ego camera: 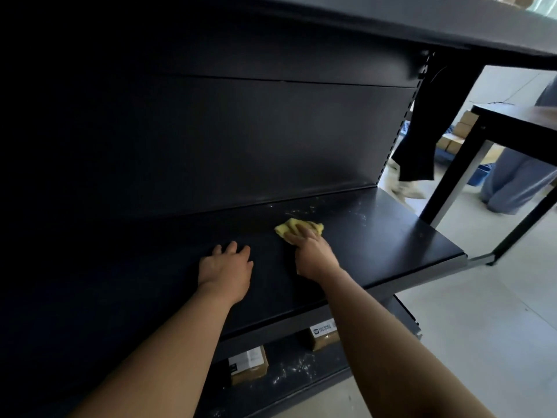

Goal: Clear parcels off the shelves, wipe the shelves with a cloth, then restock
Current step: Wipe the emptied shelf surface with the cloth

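On the shelf (391, 236), right hand (313, 251) seemingly presses cloth (284, 227) flat; left hand (224, 267) lies flat.

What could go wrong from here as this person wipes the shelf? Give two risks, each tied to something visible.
1. The right hand presses the yellow cloth short of the white specks near the back wall; those may get missed.
2. Debris swept off the shelf front could land on the parcels below.
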The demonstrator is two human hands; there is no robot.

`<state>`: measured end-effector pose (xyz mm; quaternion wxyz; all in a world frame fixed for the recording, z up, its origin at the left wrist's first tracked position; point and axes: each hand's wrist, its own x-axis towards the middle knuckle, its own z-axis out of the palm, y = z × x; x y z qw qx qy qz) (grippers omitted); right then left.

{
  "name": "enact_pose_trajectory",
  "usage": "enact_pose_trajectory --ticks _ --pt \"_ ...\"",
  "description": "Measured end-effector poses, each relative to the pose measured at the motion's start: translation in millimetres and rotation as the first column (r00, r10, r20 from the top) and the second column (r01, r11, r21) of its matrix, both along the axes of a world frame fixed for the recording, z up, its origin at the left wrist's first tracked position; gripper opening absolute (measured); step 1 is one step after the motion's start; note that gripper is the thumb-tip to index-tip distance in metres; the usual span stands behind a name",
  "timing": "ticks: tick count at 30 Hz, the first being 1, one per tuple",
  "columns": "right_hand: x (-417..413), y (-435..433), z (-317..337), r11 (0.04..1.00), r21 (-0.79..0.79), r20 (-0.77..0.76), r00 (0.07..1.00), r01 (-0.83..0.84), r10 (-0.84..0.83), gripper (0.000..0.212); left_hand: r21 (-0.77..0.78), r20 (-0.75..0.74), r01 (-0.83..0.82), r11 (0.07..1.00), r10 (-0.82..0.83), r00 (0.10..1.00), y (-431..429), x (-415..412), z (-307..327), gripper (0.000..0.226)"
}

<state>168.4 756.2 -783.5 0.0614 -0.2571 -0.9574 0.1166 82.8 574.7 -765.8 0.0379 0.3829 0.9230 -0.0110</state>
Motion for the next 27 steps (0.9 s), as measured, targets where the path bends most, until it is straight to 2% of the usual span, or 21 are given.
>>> enact_pose_trajectory --ticks 4,6,7,9,11,15,19,21,27 --pt "29 44 4 0.99 0.004 -0.032 0.99 0.138 -0.138 0.074 0.001 -0.004 -0.01 1.0 0.01 1.0 12 -2 0 0.047" --pt "34 51 5 0.974 -0.03 -0.117 0.967 0.224 -0.226 0.067 -0.006 0.012 -0.025 1.0 0.025 1.0 18 -5 1 0.047" --pt "33 50 5 0.979 -0.037 -0.169 0.964 0.2 -0.204 0.062 -0.009 0.021 -0.036 0.999 0.037 0.999 21 -6 1 0.048" --pt "21 36 4 1.0 0.006 -0.212 0.977 -0.014 0.015 0.056 -0.005 0.03 -0.054 0.999 0.054 0.998 26 -8 1 0.048" --pt "-1 23 3 0.971 0.007 -0.178 0.955 -0.239 0.237 0.058 -0.009 0.017 -0.064 0.998 0.065 0.998 29 -9 1 0.049" --pt "-53 18 10 0.941 -0.056 -0.004 0.942 -0.334 0.334 0.071 -0.045 -0.016 -0.054 0.998 0.053 0.998 35 -13 1 0.048" --pt "-83 28 9 0.971 -0.01 0.106 0.966 -0.238 0.237 0.073 -0.086 -0.065 -0.062 0.994 0.057 0.996 46 -14 0 0.049" --pt "-88 41 7 0.982 0.015 0.097 0.978 -0.188 0.186 0.071 -0.112 -0.069 -0.086 0.99 0.079 0.995 53 -14 -3 0.049" --pt "-51 94 7 0.996 0.083 0.026 0.999 -0.021 0.019 0.085 -0.146 -0.019 -0.134 0.98 0.133 0.991 63 -15 -7 0.059"
